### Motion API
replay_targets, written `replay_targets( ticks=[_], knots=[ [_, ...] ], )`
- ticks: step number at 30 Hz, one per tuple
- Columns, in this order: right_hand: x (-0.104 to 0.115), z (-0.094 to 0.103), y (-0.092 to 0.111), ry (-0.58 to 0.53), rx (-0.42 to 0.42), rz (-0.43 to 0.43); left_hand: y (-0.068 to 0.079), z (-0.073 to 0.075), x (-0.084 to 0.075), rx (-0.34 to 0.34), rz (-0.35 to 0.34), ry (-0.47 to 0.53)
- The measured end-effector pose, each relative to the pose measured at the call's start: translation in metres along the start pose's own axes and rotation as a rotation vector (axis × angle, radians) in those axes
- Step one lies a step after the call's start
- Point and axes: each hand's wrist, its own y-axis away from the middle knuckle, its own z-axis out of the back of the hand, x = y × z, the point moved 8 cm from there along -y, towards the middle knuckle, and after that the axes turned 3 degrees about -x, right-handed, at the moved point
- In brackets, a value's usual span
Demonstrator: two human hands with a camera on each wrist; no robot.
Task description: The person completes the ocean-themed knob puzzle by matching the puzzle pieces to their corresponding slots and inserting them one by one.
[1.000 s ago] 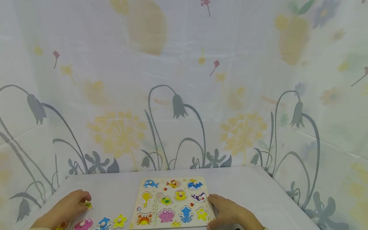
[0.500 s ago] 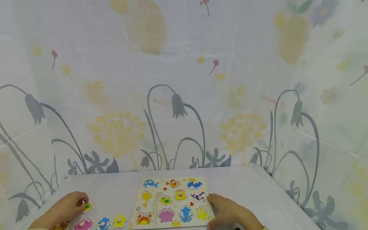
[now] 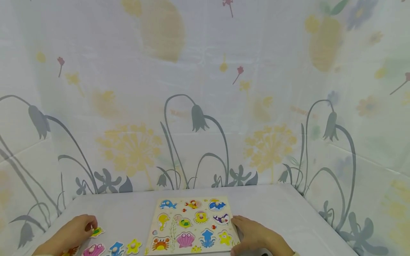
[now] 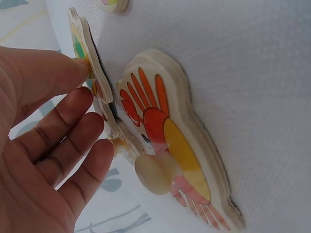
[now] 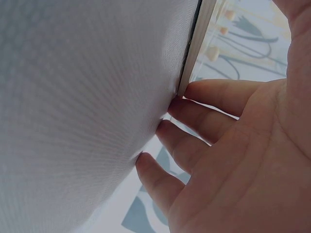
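At the fingertips of the left hand [image 3: 73, 231] I log a pinch on the green-and-yellow piece [image 3: 97, 232]; whether it touches the white tabletop [image 5: 87, 107] I cannot tell. My left wrist view gives the crab piece [image 4: 187, 150] with its pale knob [image 4: 153, 174], just beside that hand's other, loosely bent fingers; the head view has it mostly hidden behind the wrist. The puzzle board [image 3: 154, 222] lies between the hands, its near side at the right hand [image 3: 256, 237]. Only my right wrist view shows that hand's fingers spread, tips on the tabletop, one against the board's edge. Versus one second ago: more of the green-and-yellow piece shows past the left fingers; right hand and board unchanged.
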Motion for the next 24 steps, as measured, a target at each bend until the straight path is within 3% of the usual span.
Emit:
replay_targets(
  ticks=[11, 24],
  knots=[
    [0.0016, 0.0021, 0.0003, -0.018, -0.002, 0.001, -0.0018, 0.0008, -0.0014, -0.027, -0.021, -0.028],
    [-0.0007, 0.0002, -0.0009, -0.015, 0.001, -0.005, -0.0012, -0.0002, -0.0029, -0.013, -0.002, -0.040]
  ],
)
